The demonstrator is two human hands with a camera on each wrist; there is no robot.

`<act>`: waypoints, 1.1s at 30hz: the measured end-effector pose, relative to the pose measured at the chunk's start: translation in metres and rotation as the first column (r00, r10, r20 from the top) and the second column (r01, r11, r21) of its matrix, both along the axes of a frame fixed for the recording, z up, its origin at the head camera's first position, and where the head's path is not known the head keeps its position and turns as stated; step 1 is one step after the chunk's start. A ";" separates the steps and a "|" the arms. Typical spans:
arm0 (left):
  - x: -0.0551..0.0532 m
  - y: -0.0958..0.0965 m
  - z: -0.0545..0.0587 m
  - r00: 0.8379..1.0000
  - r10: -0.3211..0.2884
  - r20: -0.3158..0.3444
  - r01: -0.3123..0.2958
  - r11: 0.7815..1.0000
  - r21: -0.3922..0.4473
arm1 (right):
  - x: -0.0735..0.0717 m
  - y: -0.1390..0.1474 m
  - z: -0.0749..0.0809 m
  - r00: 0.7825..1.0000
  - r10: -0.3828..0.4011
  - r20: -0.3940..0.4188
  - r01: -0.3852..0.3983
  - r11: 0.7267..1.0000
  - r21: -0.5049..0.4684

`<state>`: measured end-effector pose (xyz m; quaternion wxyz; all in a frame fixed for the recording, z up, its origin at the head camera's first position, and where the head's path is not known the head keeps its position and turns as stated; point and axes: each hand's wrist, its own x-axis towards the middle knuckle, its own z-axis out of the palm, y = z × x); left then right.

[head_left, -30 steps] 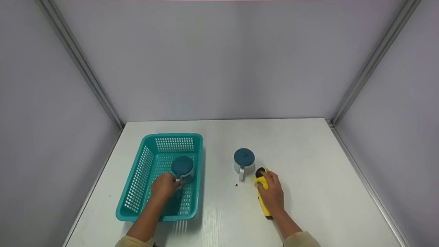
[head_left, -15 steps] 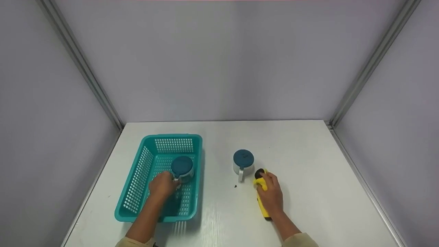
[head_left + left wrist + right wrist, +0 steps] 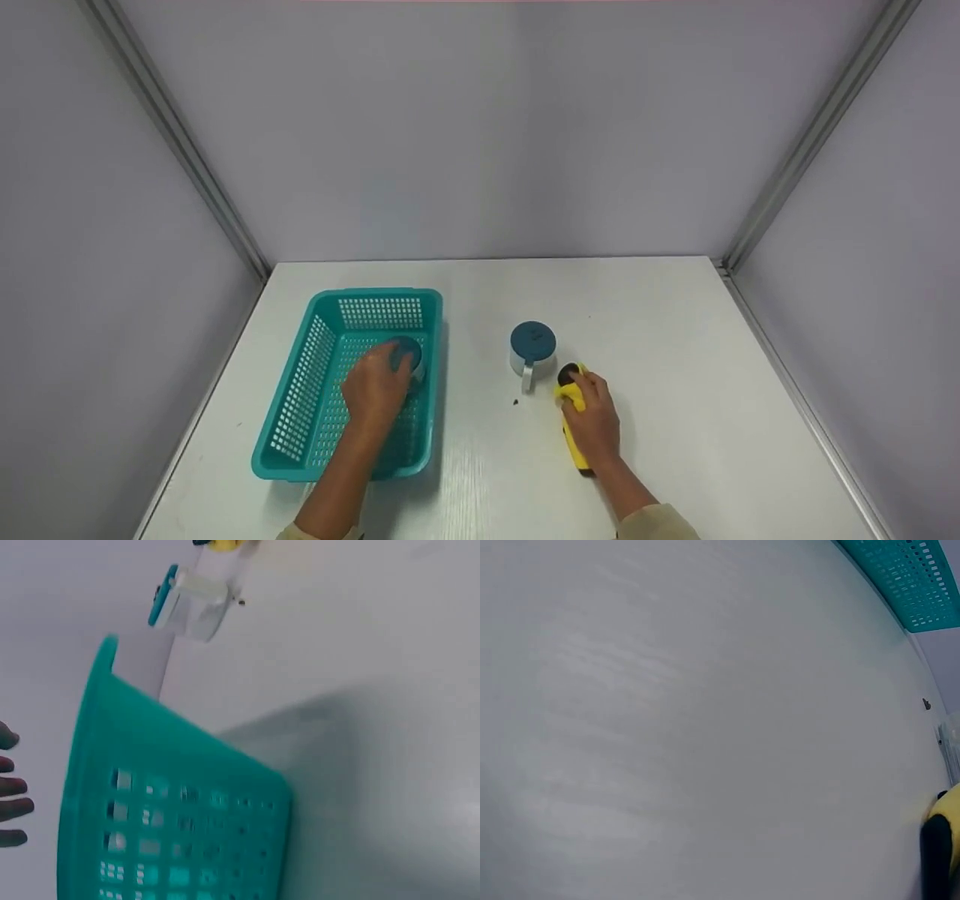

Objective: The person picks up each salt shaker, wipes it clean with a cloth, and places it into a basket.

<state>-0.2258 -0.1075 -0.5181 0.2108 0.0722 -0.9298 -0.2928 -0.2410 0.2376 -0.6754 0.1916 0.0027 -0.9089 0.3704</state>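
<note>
In the head view my left hand is inside the teal plastic basket, over the blue-lidded mug and hiding much of it. Its spread fingers show at the edge of the left wrist view, nothing between them. A second lidded mug stands upright on the table, its handle towards me. My right hand grips a long yellow tool with a black round end, lying just right of that mug. Only part of the yellow tool appears in the right wrist view.
The white table is bounded by grey walls at the back and both sides. A tiny dark speck lies on the table in front of the standing mug.
My left hand has left the mug's handle and moved up and right over its lid. The right hand and the yellow tool have stayed in place.
</note>
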 end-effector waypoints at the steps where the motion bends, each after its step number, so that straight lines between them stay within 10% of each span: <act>1: 0.000 0.008 0.001 0.999 -0.020 -0.035 0.021 1.000 0.019 | 0.000 0.000 0.000 1.000 -0.002 0.000 0.002 1.000 -0.001; 7: 0.006 0.056 0.006 0.973 -0.166 -0.160 0.191 0.968 0.161 | 0.002 0.000 -0.002 1.000 -0.011 -0.003 0.011 1.000 -0.002; 17: 0.002 0.124 -0.016 0.951 -0.305 -0.044 0.292 0.847 0.445 | 0.005 0.002 0.001 0.999 -0.007 -0.032 0.007 1.000 0.006; 33: -0.028 0.156 -0.084 0.942 -0.255 0.220 0.125 0.871 0.474 | 0.005 0.000 -0.003 0.998 -0.023 -0.064 0.025 0.999 0.025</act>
